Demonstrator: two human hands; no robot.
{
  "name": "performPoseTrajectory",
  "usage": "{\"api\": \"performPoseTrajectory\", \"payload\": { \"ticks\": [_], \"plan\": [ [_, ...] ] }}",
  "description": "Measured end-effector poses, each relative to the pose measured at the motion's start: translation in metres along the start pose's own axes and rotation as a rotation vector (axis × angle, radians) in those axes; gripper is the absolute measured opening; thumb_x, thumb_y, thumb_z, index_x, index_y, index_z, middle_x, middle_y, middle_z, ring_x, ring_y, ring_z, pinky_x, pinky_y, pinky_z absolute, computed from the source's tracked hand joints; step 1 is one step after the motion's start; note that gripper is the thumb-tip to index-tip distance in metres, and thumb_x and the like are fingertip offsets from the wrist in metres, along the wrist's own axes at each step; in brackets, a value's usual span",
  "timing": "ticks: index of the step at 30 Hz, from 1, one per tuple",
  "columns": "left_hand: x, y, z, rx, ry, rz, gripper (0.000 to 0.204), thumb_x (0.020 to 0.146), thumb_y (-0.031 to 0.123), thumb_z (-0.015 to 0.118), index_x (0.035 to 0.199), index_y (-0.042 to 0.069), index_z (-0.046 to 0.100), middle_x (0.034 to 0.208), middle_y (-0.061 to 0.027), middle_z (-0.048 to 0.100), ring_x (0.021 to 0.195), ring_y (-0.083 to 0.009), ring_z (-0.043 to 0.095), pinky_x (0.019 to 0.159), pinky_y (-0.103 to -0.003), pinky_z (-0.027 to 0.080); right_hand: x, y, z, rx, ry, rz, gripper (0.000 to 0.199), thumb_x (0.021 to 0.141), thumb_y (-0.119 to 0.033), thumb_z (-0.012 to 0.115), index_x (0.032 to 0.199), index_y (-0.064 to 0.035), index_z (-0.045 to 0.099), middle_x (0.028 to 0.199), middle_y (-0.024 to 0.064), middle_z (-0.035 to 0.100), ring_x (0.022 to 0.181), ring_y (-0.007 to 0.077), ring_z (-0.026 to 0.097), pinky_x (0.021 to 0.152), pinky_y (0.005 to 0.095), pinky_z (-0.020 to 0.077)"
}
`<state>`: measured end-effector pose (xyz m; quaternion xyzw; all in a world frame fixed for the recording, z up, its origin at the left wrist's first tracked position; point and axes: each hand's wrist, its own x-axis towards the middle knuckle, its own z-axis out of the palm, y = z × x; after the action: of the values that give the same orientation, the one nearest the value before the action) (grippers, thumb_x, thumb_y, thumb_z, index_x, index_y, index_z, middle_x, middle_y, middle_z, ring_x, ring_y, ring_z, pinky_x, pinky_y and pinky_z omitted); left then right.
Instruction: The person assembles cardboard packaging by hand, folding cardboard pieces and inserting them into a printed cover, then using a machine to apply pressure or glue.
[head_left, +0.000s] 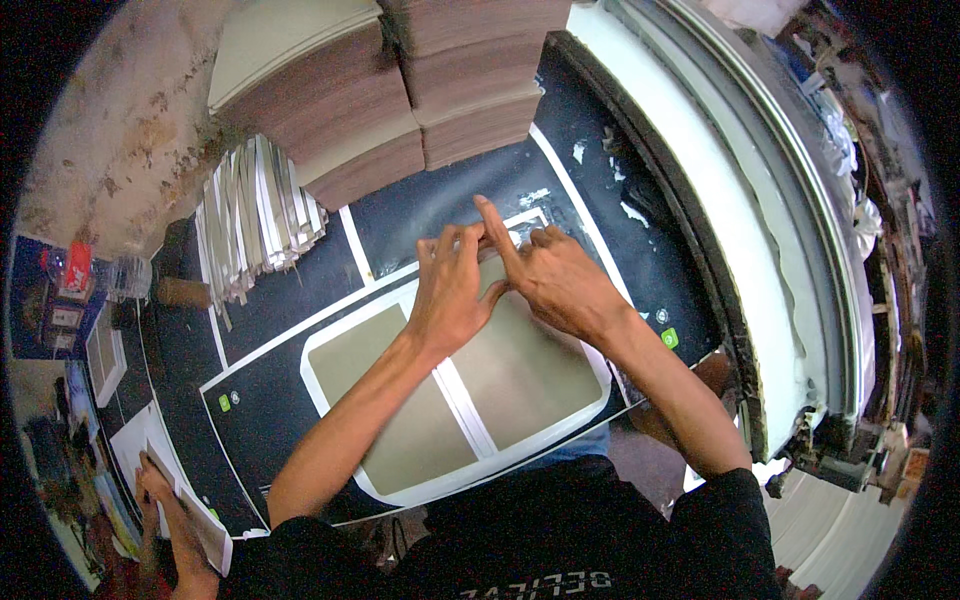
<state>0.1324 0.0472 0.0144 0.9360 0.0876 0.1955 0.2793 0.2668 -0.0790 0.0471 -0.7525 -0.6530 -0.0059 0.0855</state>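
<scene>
White sheet (345,345) with two grey boards (520,370) on black table (290,290); left hand (450,290) and right hand (560,280), fingers spread, pressing its far edge, holding nothing; strips (255,215) beyond left; board stacks (400,90) farthest.

A bookbinding or print workshop: tall board stacks (400,90), bundled paper strips (255,215) and a black marked worktable (290,290).

two grey boards (520,375) on one white sheet (330,345), two brown board stacks (400,90), one strip bundle (255,215)
</scene>
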Motion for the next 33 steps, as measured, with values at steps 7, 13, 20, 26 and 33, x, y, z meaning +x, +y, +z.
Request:
{"api": "performPoseTrajectory", "payload": {
  "ticks": [7, 13, 20, 26, 33],
  "plan": [
    [0.005, -0.011, 0.006, 0.081, -0.132, 0.116, 0.063, 0.090, 0.025, 0.076, 0.140, 0.000, 0.046, 0.138, -0.0145, 0.053, 0.129, -0.0353, 0.048, 0.101, -0.052, 0.032, -0.033, 0.023, -0.014, 0.420, 0.249, 0.231, 0.096, 0.090, -0.007, 0.065, 0.165, -0.0118, 0.005, 0.092, 0.0284, 0.071, 0.086, 0.0488, 0.068, 0.080, 0.0563, 0.0552],
    [0.009, -0.007, -0.001, 0.087, -0.199, 0.071, 0.064, 0.092, 0.025, 0.074, 0.142, -0.001, 0.044, 0.141, -0.0162, 0.052, 0.128, -0.0356, 0.048, 0.102, -0.054, 0.032, -0.020, 0.035, -0.007, 0.258, 0.039, 0.089, 0.095, 0.089, -0.007, 0.063, 0.166, -0.0116, 0.007, 0.086, 0.0283, 0.070, 0.081, 0.0465, 0.068, 0.076, 0.0557, 0.0554],
    [0.009, -0.008, -0.005, 0.224, -0.249, 0.180, 0.059, 0.096, 0.030, 0.069, 0.139, -0.004, 0.048, 0.136, -0.0199, 0.053, 0.126, -0.0368, 0.049, 0.101, -0.054, 0.034, 0.002, 0.036, -0.020, 0.196, -0.173, -0.011, 0.095, 0.084, -0.002, 0.060, 0.164, -0.0038, 0.009, 0.076, 0.0253, 0.070, 0.068, 0.0444, 0.068, 0.069, 0.0537, 0.0569],
    [0.007, -0.006, -0.006, 0.198, -0.254, 0.165, 0.056, 0.097, 0.033, 0.068, 0.134, -0.005, 0.052, 0.126, -0.0220, 0.056, 0.118, -0.0376, 0.052, 0.100, -0.053, 0.037, 0.004, 0.035, -0.015, 0.088, -0.089, -0.113, 0.097, 0.083, -0.005, 0.069, 0.162, 0.0018, 0.014, 0.072, 0.0225, 0.067, 0.064, 0.0387, 0.065, 0.064, 0.0485, 0.0536],
    [0.007, -0.010, -0.003, 0.240, -0.276, 0.146, 0.051, 0.098, 0.033, 0.067, 0.133, -0.002, 0.054, 0.126, -0.0176, 0.056, 0.116, -0.0351, 0.053, 0.098, -0.053, 0.039, -0.004, 0.043, -0.009, 0.344, -0.042, 0.033, 0.097, 0.082, -0.004, 0.068, 0.163, -0.0039, 0.014, 0.083, 0.0235, 0.073, 0.075, 0.0410, 0.072, 0.073, 0.0476, 0.0595]
  ]
}}
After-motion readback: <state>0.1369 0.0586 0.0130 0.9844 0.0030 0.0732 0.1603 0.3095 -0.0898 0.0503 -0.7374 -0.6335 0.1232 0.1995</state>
